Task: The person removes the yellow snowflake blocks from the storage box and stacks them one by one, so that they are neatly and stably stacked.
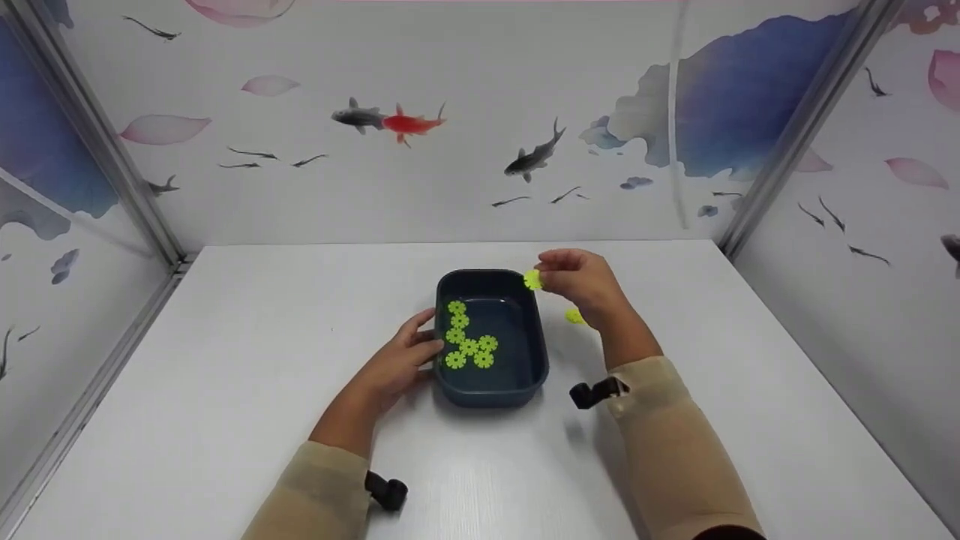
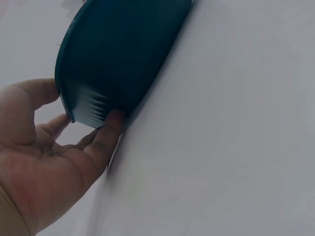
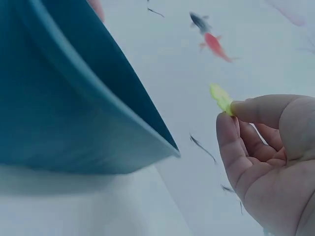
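While the left hand [image 1: 405,354] rests against the left side of the dark blue, rounded-rectangular plastic tub [image 1: 491,397], fingers loosely spread, I have the right hand [image 1: 589,286] pinching 1 thin, yellow-green, flower-shaped plastic disc [image 1: 532,280] between thumb and fingertips near the tub's far right corner. From my station I count 7 matching discs [image 1: 469,346] inside the tub, mostly toward its left, and at least 1 more piece [image 1: 574,316] on the white table [image 1: 187,412], partly behind the right hand.
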The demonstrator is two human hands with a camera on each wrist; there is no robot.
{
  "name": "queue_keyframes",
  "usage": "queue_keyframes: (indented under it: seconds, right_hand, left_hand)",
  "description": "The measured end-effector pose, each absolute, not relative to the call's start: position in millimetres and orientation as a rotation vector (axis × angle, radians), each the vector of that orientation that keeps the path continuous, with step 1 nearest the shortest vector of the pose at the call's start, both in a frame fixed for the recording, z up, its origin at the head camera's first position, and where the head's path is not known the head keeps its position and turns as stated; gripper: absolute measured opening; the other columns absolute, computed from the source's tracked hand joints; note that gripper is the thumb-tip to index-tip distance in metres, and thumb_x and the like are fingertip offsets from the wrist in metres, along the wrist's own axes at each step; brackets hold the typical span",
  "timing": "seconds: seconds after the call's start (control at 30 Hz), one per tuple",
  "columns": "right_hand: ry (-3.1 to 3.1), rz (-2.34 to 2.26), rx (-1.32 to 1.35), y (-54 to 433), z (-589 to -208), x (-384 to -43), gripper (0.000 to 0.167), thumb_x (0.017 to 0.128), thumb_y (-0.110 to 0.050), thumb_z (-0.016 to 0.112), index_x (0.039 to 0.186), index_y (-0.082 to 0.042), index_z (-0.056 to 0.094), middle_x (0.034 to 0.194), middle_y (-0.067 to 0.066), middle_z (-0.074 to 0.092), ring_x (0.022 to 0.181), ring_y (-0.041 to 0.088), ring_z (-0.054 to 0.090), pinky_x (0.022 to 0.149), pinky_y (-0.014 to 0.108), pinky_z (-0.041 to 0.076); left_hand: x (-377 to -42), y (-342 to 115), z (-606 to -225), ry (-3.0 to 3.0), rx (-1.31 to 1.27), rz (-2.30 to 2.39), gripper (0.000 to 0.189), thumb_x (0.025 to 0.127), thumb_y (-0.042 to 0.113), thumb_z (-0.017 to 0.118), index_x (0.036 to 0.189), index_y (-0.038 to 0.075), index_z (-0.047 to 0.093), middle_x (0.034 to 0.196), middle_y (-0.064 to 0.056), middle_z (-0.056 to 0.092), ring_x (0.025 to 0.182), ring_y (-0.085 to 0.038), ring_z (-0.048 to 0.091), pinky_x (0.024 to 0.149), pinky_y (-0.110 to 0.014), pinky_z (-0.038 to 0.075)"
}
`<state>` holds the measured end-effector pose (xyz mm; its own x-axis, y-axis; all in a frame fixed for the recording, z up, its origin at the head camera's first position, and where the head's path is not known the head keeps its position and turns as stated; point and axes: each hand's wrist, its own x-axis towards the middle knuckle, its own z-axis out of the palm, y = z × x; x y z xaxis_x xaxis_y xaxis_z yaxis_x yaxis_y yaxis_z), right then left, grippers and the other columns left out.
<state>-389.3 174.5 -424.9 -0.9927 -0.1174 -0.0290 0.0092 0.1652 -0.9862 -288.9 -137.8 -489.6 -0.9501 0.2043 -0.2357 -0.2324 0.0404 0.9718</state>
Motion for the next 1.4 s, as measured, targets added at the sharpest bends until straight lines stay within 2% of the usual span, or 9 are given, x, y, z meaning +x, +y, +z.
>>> queue_keyframes:
  seconds: [0.47,0.73,0.9,1.2,1.4]
  right_hand:
    - [2.317,-1.98,0.218,229,-461,-388,0.031,0.103,-0.008,0.07,0.134,-0.01,0.069,0.132,0.011,0.067,0.122,0.022,0.069,0.098,0.023,0.062]
    - [2.304,-1.968,0.329,245,-484,-391,0.045,0.103,-0.012,0.07,0.146,-0.004,0.061,0.134,0.01,0.066,0.12,0.019,0.066,0.1,0.024,0.06]
    - [2.354,-1.87,0.358,246,-493,-391,0.041,0.105,-0.018,0.07,0.144,-0.007,0.064,0.14,0.011,0.065,0.12,0.019,0.065,0.104,0.025,0.059]
    - [2.363,-1.86,0.392,245,-497,-390,0.037,0.104,-0.013,0.068,0.141,-0.008,0.066,0.143,0.014,0.064,0.13,0.024,0.063,0.118,0.036,0.052]
    - [2.372,-1.884,0.401,243,-496,-388,0.038,0.103,-0.014,0.071,0.14,-0.006,0.066,0.143,0.015,0.062,0.127,0.024,0.063,0.117,0.036,0.053]
  left_hand:
    - [-289,-137,-489,2.011,-0.04,1.982,0.068,0.108,0.026,0.061,0.168,0.037,0.031,0.173,-0.014,0.035,0.157,-0.036,0.043,0.126,-0.055,0.042]
    - [-289,-137,-489,1.978,-0.025,1.995,0.068,0.108,0.023,0.06,0.169,0.034,0.03,0.171,-0.014,0.037,0.156,-0.036,0.046,0.126,-0.055,0.043]
    - [-288,-138,-489,1.989,-0.05,1.989,0.068,0.108,0.023,0.061,0.168,0.035,0.031,0.17,-0.013,0.038,0.155,-0.036,0.047,0.126,-0.055,0.042]
    - [-288,-138,-488,2.006,-0.053,1.979,0.067,0.108,0.025,0.061,0.168,0.036,0.032,0.171,-0.014,0.037,0.155,-0.036,0.046,0.126,-0.055,0.042]
    - [-288,-138,-489,2.009,-0.043,1.975,0.068,0.108,0.025,0.061,0.168,0.036,0.032,0.17,-0.013,0.038,0.154,-0.035,0.048,0.125,-0.054,0.043]
